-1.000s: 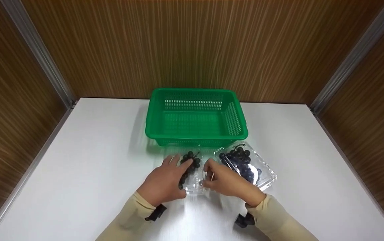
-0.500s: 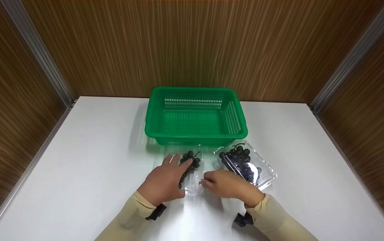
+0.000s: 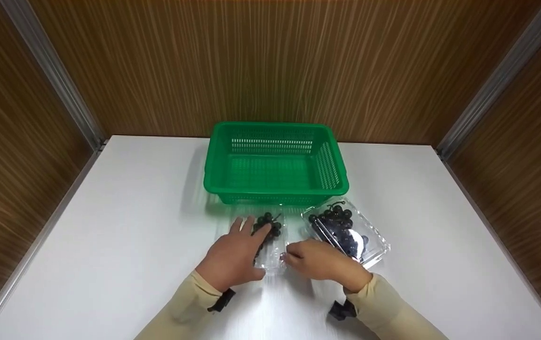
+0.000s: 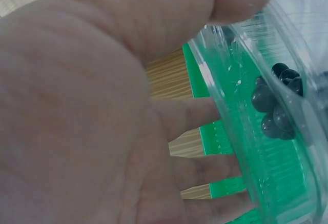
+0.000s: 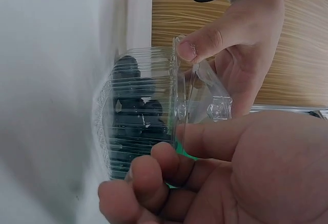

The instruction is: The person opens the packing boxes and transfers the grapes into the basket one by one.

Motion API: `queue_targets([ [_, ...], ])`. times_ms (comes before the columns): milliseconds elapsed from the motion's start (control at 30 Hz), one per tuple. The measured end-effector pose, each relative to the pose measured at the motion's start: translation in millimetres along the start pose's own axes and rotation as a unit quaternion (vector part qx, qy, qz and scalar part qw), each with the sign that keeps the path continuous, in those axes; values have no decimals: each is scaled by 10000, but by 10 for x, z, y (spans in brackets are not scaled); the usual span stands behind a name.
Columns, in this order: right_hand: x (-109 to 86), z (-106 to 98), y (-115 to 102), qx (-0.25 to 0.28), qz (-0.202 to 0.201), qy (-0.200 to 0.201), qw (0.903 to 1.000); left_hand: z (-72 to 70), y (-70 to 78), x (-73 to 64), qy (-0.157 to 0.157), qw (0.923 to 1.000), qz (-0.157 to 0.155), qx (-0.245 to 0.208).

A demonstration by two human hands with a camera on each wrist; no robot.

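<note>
A clear plastic clamshell container (image 3: pixel 269 259) with a bunch of dark grapes (image 3: pixel 275 230) in it lies just in front of the green basket (image 3: pixel 275 192). Spread over its left part, my left hand (image 3: pixel 230 257) has its thumb on the near rim and its fingers straight along the lid, covering some grapes. At the right edge, my right hand (image 3: pixel 316 259) pinches the rim (image 5: pixel 180 114) between thumb and curled fingers. In the right wrist view the lid (image 5: pixel 207 85) stands at an angle to the ribbed base. A second clamshell (image 3: pixel 374 231) of grapes lies right of it.
The basket stands at the back middle of the white table (image 3: pixel 124 226). Wood-patterned panels (image 3: pixel 270 61) enclose the back and both sides. The second clamshell lies partly under the right forearm in the head view.
The right hand's index finger has come down towards the thumb at the container's right edge, and its fingers have curled in. The left hand has barely moved.
</note>
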State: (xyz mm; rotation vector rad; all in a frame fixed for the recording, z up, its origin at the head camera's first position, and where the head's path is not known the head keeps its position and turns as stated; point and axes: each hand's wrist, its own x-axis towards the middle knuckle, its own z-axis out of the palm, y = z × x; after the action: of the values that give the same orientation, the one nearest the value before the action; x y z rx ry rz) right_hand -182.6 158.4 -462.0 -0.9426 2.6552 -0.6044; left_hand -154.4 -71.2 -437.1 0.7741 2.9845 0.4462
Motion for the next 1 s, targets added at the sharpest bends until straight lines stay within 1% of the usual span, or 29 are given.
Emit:
queue_targets([
  [133,2,11,5,10,33,-25,10000,34,30,11,147,9999,-26,67],
  [300,10,28,15,-39,48,-73,10000,61,50,8,394,9990,42,211],
  [400,11,28,21,-56,38,-68,10000,66,45,12,443,9987,78,231],
  [600,13,26,17,-59,21,-38,10000,45,32,17,437,9988,118,178],
  [800,23,29,18,-112,31,-75,9999,18,-7,22,336,9993,131,40],
  [1000,13,24,12,-130,92,-129,9998,-3,-24,26,259,9996,145,1],
])
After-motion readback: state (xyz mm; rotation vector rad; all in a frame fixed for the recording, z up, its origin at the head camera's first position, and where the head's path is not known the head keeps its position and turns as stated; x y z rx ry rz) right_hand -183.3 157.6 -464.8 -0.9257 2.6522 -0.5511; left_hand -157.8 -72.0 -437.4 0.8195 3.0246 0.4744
